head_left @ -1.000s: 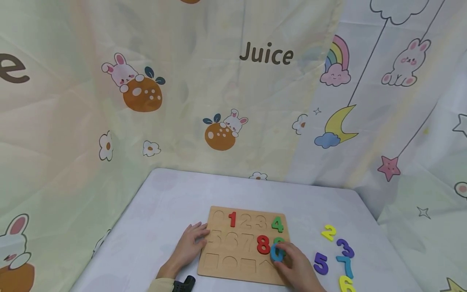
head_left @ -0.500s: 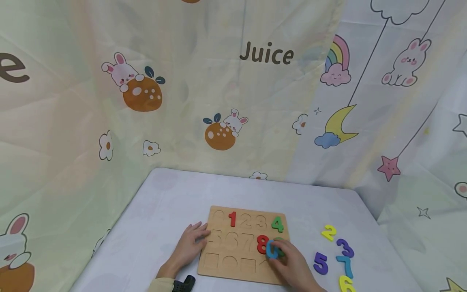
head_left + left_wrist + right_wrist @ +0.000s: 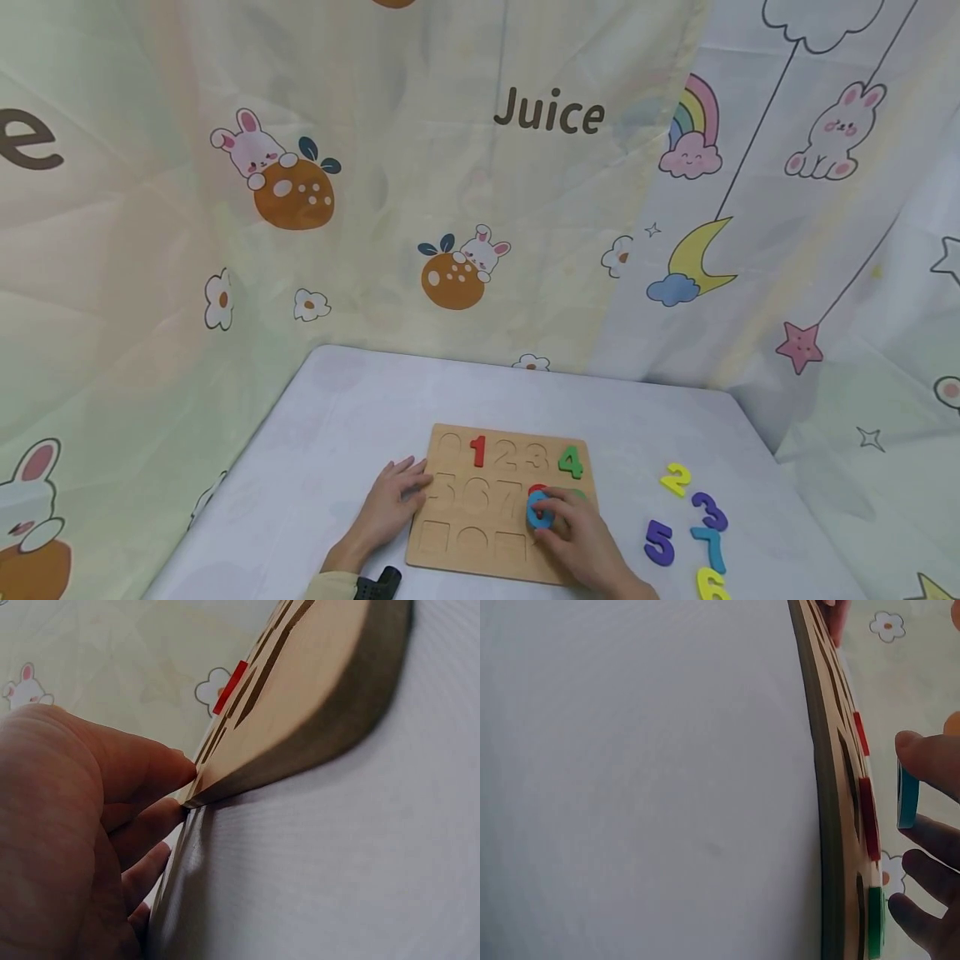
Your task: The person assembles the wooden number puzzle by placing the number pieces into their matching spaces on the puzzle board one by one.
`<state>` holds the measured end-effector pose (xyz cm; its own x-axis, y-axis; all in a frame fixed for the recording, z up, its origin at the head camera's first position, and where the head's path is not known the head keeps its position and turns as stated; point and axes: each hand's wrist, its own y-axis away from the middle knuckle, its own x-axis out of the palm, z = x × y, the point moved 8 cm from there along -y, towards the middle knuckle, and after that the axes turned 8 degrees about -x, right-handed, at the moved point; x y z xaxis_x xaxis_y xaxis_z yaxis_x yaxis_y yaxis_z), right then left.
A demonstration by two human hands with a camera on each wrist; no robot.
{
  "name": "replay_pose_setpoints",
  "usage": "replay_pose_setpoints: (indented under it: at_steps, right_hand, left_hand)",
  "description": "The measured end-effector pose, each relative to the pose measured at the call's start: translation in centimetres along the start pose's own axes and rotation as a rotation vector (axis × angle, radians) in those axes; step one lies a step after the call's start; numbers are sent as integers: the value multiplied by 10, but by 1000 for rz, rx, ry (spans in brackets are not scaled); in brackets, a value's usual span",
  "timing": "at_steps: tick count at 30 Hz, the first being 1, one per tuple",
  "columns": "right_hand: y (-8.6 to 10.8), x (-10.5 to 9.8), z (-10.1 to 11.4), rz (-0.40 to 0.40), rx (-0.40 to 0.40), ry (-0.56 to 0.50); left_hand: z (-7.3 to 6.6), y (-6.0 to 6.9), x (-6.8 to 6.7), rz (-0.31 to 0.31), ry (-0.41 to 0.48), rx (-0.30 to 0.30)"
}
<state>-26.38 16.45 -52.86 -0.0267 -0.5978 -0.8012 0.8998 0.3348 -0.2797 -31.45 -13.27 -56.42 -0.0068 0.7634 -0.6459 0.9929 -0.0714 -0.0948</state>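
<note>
The left hand (image 3: pixel 392 502) points forward, fingers lightly bent and slightly spread. The right hand (image 3: pixel 583 537) is raised, thumb opposed to a fingertip in a pinch; remaining fingers stand apart.

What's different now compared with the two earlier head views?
The right hand has moved left across the board, carrying the blue 0 from over the green piece to over the red 8. Nothing was picked up or released. The left hand stays at the board's left edge, and the red 1 and green 4 are unmoved.
</note>
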Motion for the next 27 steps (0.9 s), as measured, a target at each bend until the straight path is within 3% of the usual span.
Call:
replay_pose_setpoints:
  at_steps: [8, 18, 27]
  right_hand:
    - [-9, 13, 12, 55, -62, -23]
    - [-23, 21, 16, 38, -39, -6]
    - [-31, 29, 23, 51, -106, 17]
  left_hand:
    - [0, 1, -1, -4, 15, 2]
    - [0, 1, -1, -8, 24, 8]
    - [-1, 0, 0, 0, 15, -4]
